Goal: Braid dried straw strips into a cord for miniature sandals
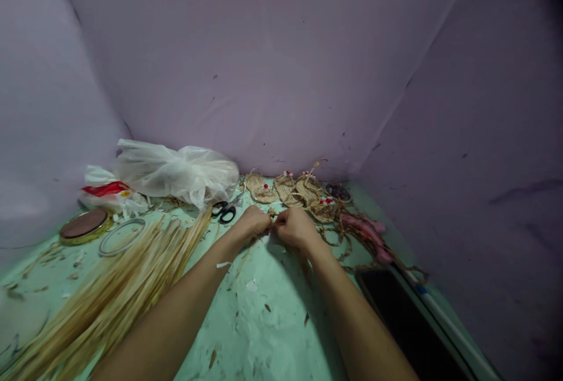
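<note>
My left hand [255, 221] and my right hand [294, 226] meet over the middle of the green surface, both closed in a pinch. Between their fingertips shows a small tan piece of fibre [272, 213], mostly hidden by the fingers. Just behind the hands lie several woven straw slippers [288, 190], small and trimmed with red beads. Black-handled scissors [226, 211] rest beyond my left forearm, with their blades pointing away to the right. A long bundle of pale straw fibres [127, 287] spreads out to the left of that forearm.
White plastic bags [180, 173] stand by the back wall. A round tin [85, 225] and a tape ring [122, 237] lie at left. On the right are brown braided cord [345, 246], a pink object [367, 234] and a dark flat tray-like thing [409, 322]. Lilac walls enclose the surface.
</note>
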`<action>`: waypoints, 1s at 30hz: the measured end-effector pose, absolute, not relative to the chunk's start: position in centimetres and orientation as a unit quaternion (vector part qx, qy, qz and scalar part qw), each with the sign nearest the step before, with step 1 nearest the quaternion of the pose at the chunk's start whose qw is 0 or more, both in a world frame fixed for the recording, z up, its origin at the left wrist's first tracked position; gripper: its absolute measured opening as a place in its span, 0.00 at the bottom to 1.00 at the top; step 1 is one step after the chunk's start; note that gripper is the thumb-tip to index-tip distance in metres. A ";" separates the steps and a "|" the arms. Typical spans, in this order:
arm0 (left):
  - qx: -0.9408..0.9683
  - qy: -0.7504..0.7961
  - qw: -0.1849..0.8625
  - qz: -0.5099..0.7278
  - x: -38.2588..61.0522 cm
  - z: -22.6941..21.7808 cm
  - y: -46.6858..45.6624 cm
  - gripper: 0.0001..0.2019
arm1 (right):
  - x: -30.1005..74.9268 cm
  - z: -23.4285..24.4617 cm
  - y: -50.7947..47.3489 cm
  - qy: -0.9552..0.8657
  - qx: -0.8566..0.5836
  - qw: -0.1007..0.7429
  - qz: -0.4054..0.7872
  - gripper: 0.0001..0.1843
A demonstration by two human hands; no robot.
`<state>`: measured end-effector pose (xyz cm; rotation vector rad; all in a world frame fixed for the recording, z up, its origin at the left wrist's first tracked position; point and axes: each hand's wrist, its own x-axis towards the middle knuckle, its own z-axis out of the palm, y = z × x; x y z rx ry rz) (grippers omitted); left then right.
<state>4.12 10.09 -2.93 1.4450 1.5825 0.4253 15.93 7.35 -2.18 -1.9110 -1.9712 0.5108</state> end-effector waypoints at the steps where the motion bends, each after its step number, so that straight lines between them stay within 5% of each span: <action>1: 0.589 0.640 0.460 0.179 4.2 -3.1 10.1 0.06 | 15.8 -1.7 7.1 -0.693 -0.686 0.159 0.156 0.08; 8: 0.507 0.627 0.556 0.201 3.8 -2.5 9.6 0.07 | 13.9 0.2 5.6 -0.734 -0.671 0.067 0.079 0.10; 17: 0.503 0.575 0.609 0.215 2.6 -3.2 10.0 0.09 | 12.3 1.2 4.0 -0.757 -0.635 0.073 0.133 0.05; 23: 0.478 0.523 0.692 0.136 1.4 -3.5 11.4 0.09 | 15.5 0.4 6.2 -0.656 -0.697 0.171 0.234 0.10; 30: 0.523 0.511 0.665 0.152 1.6 -2.9 10.7 0.07 | 13.8 -3.4 7.9 -0.490 -0.645 0.327 0.487 0.07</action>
